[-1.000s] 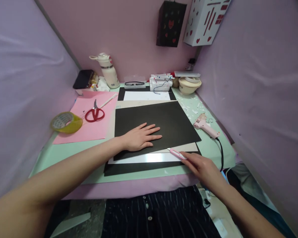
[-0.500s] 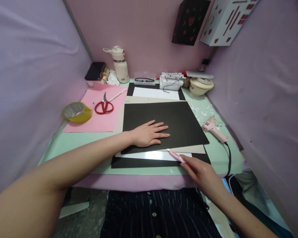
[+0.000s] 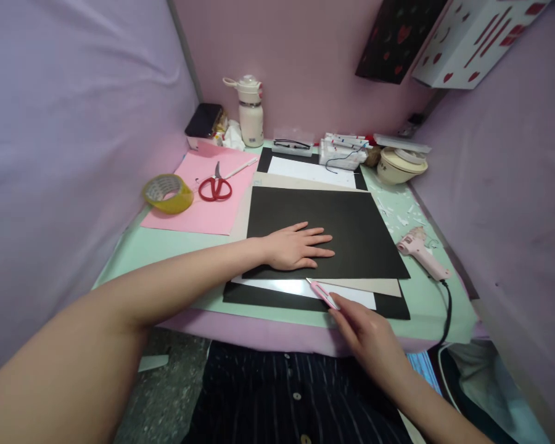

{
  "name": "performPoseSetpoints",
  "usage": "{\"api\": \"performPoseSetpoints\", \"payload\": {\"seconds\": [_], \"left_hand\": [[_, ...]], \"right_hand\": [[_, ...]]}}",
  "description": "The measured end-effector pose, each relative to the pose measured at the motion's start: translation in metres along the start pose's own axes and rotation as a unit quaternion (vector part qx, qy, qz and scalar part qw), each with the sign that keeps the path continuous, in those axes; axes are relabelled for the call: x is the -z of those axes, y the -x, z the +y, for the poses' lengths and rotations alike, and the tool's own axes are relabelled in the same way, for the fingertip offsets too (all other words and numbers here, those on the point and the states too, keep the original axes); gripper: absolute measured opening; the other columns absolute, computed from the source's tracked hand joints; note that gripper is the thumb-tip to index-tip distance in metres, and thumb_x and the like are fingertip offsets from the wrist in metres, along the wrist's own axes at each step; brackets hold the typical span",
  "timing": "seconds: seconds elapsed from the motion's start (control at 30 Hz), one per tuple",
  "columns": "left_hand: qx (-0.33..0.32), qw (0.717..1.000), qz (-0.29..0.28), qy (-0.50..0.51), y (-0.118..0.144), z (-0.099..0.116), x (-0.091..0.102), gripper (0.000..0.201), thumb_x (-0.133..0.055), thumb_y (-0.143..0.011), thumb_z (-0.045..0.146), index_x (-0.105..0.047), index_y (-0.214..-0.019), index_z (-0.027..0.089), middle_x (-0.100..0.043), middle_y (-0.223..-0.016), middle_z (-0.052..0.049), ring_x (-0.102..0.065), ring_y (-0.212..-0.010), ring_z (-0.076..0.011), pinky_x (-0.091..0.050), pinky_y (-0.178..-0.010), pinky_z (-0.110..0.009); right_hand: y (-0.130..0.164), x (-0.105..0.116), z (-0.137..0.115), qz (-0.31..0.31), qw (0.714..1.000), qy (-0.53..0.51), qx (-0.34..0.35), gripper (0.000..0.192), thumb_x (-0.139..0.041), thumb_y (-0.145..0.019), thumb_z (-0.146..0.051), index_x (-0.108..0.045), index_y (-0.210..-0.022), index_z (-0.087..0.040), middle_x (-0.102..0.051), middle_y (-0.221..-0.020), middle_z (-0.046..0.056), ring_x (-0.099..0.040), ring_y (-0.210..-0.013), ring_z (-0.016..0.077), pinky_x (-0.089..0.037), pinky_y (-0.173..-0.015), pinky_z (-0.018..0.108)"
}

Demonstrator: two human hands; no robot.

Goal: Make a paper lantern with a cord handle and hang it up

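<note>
Head view shows the right hand (image 3: 370,336) with its fingers (image 3: 340,320) closed round a pink craft knife (image 3: 322,292), whose tip rests at the near edge of the black sheet (image 3: 351,228), where it overlaps the paler sheets under it. Whether the blade is out and biting, I cannot tell; it is too small here. The left hand (image 3: 298,246) lies flat on the black sheet, fingers spread and straight, gripping nothing, only pressing the sheet down just beyond the knife tip.

By the look of it, the step in hand is a cut or score along that near edge. The next move calls for steady downward pressure from the flat hand, kept clear of the blade's line, and an even pull of the knife along the edge.

Farther out on the bench (image 3: 134,253), a pink sheet (image 3: 203,213) carries red scissors (image 3: 215,187), with a roll of tape (image 3: 168,193) at its left edge. A pink glue gun (image 3: 420,250) lies to the right of the stack, apart from it.
</note>
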State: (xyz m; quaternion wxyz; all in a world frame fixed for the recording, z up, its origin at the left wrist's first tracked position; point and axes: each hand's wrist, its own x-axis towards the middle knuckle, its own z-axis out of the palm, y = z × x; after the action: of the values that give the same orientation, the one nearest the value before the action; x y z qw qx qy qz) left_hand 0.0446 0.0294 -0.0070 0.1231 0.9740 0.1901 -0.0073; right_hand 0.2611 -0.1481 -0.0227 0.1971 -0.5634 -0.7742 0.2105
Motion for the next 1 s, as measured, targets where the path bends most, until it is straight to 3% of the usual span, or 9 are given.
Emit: {"api": "performPoseSetpoints", "payload": {"seconds": [0.13, 0.8, 1.0], "left_hand": [[0.003, 1.000, 0.014, 0.010, 0.000, -0.001, -0.003, 0.050, -0.037, -0.099, 0.050, -0.037, -0.148, 0.040, -0.026, -0.161, 0.004, -0.018, -0.150, -0.0214, -0.009, -0.122, -0.046], [-0.006, 0.999, 0.025, 0.025, 0.000, -0.002, -0.006, 0.050, -0.038, -0.099, 0.048, -0.040, -0.147, 0.036, -0.032, -0.159, 0.001, -0.019, -0.150, -0.0234, -0.011, -0.121, -0.050], [-0.011, 0.998, 0.053, 0.041, 0.000, -0.003, -0.009, 0.049, -0.043, -0.097, 0.049, -0.044, -0.145, 0.038, -0.037, -0.157, 0.002, -0.024, -0.149, -0.0246, -0.014, -0.121, -0.051]], "right_hand": [[-0.001, -0.004, -0.010, 0.011, 1.000, 0.013, 0.017, 0.035, -0.043, -0.098, -0.029, -0.061, -0.126, -0.018, -0.074, -0.107, 0.011, -0.072, -0.090, 0.0244, -0.058, -0.078, 0.035], [-0.019, -0.025, -0.039, -0.009, 0.996, 0.030, 0.086, 0.036, -0.041, -0.099, -0.026, -0.058, -0.129, -0.016, -0.073, -0.099, 0.011, -0.072, -0.080, 0.0226, -0.057, -0.071, 0.032], [-0.023, -0.033, -0.047, -0.010, 0.994, 0.037, 0.107, 0.036, -0.042, -0.098, -0.024, -0.058, -0.129, -0.015, -0.073, -0.095, 0.011, -0.072, -0.076, 0.0227, -0.058, -0.068, 0.032]]}}
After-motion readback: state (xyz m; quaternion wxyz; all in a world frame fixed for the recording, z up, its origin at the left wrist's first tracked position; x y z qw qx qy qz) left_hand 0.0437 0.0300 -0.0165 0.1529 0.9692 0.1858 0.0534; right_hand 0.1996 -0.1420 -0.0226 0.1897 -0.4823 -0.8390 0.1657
